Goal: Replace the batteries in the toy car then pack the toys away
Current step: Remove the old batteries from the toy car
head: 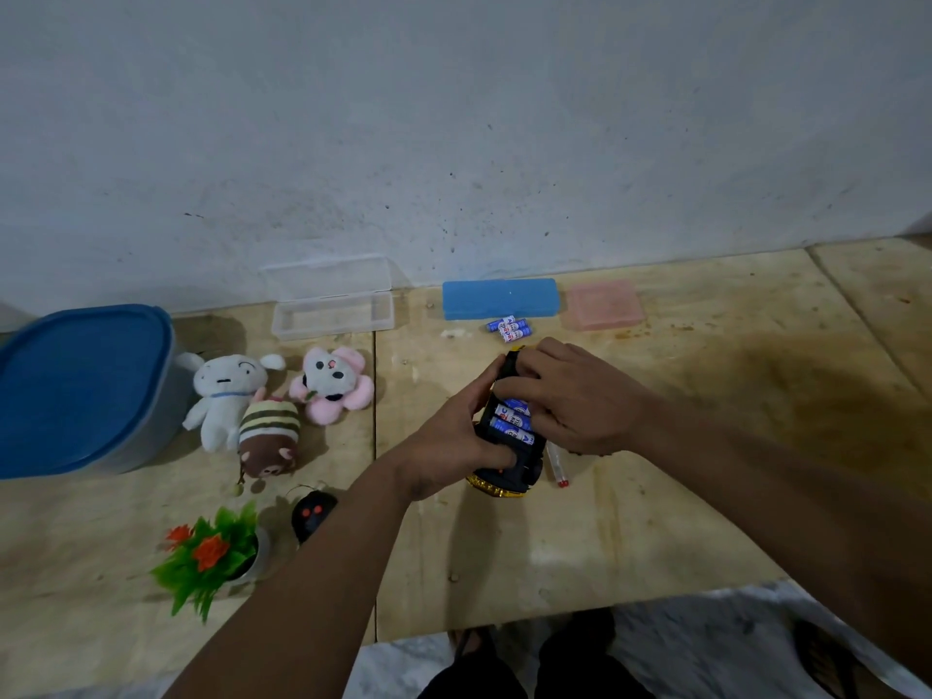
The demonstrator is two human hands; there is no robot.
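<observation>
The toy car (509, 461) is upside down over the middle of the wooden desk (655, 522), its black underside facing up and its yellow body showing at the near end. The left hand (454, 441) grips it from the left side, fingers curled round the chassis with the thumb (497, 454) across the black base. In the open bay sit blue-and-white batteries (514, 421), side by side. The right hand (580, 396) comes in from the right, its fingers (524, 375) curled down on the far battery and the car's far end. Just beyond the car, a little cluster of loose batteries (509, 327) lies on the desk in front of a closed blue case (499, 297). A pink case (604, 305) sits to its right, a clear case (333, 307) with its lid up to its left. Beside the car's right side lies a thin white stick with a red tip (557, 464). Over on the left: a white plush (222, 396), a striped plush (267, 436), a pink plush (333, 385), a blue-lidded tub (75, 385), a small black toy (312, 514) and a potted plant (212, 552).
</observation>
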